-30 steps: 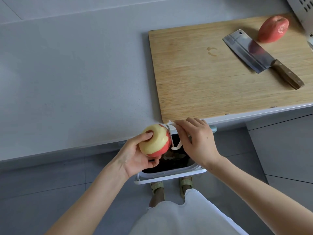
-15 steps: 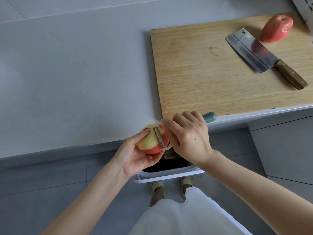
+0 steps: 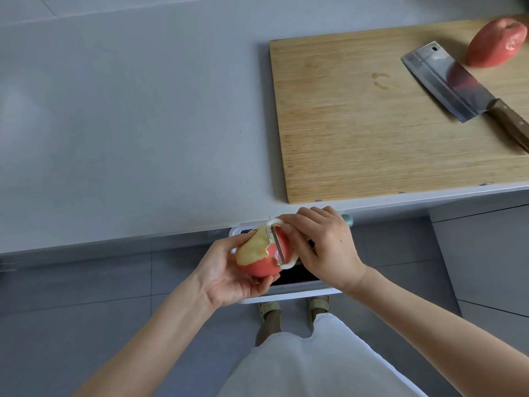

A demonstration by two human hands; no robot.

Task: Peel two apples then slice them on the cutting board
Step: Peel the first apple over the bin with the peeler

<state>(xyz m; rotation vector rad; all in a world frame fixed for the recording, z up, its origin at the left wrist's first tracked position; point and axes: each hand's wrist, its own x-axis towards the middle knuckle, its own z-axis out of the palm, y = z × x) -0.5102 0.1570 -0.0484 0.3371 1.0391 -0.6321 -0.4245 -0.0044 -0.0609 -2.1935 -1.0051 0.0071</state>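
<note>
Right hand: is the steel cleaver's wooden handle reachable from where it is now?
Probably not yet. The path over the wooden cutting board to the wooden handle of the steel cleaver looks free, but the right hand grips the white peeler against the half-peeled red apple, so its grip is taken.

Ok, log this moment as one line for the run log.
step: peeling | left hand: holds part-peeled apple over bin | right hand: grips peeler, blade on apple | second apple: unpeeled, on cutting board beside cleaver
</note>
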